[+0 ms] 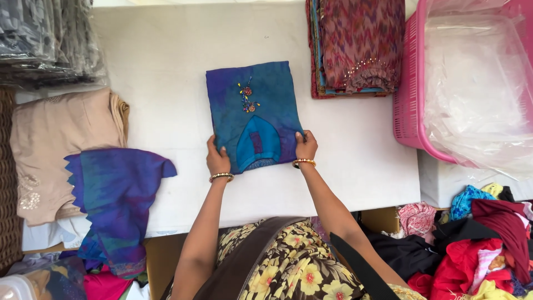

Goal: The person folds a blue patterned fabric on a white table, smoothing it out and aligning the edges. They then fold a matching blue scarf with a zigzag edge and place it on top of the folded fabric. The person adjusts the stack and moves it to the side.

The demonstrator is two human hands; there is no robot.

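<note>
I see my left hand (217, 160) and right hand (306, 147) each pinching a near corner of the folded blue garment (252, 114) lying flat on the bench (166, 66).

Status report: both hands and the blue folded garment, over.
Left hand and right hand grip near edge of blue folded garment. It lies flat on white table. Nothing blocking.
</note>
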